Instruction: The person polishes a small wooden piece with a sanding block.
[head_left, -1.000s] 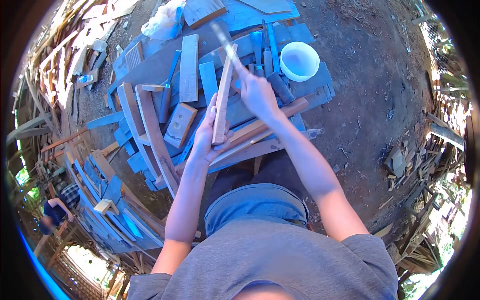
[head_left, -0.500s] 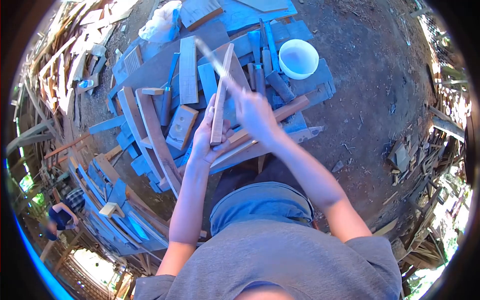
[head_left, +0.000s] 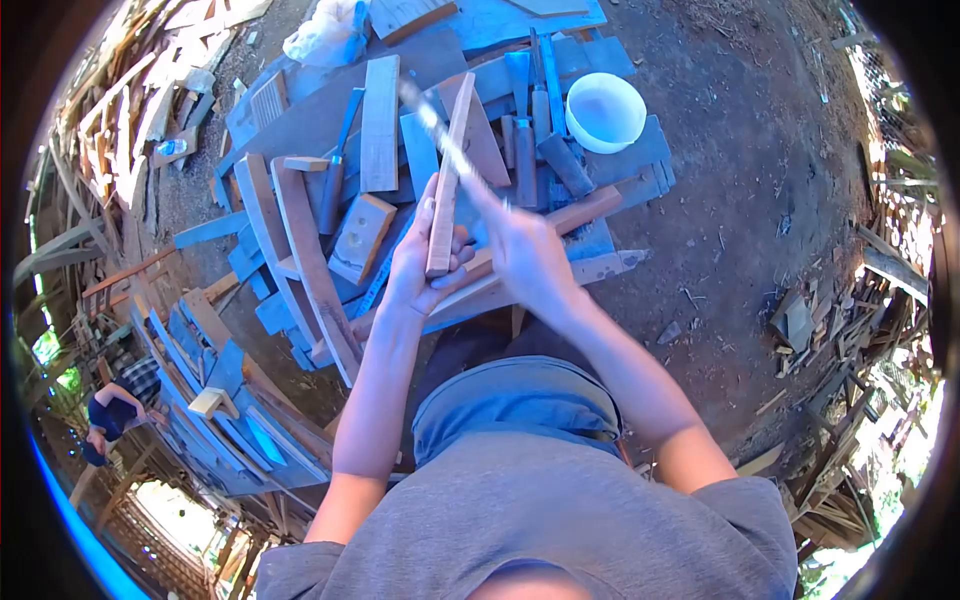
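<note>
My left hand [head_left: 408, 268] is closed around the lower part of a tapered wooden strip [head_left: 444, 225], which points up and away from me. Gripped in my right hand [head_left: 535, 258] is a long, narrow file [head_left: 430, 118], smeared by motion, its blade crossing the strip's upper half. Below both hands a long wooden rail [head_left: 590, 207] lies across the bench. Left of the strip are a wooden block with round marks [head_left: 362, 240], a chisel [head_left: 334, 190] and an upright flat board [head_left: 380, 125].
A white bucket [head_left: 606, 112] stands at the right of the bench beside several chisels [head_left: 522, 165]. Two curved wooden legs [head_left: 310, 255] lie at the left. A white plastic bag [head_left: 325, 35] sits at the back. Another person [head_left: 118, 408] bends over at the far left.
My right hand and the file have shifted slightly right and down along the strip. The view has tilted a little, so the bench appears higher.
</note>
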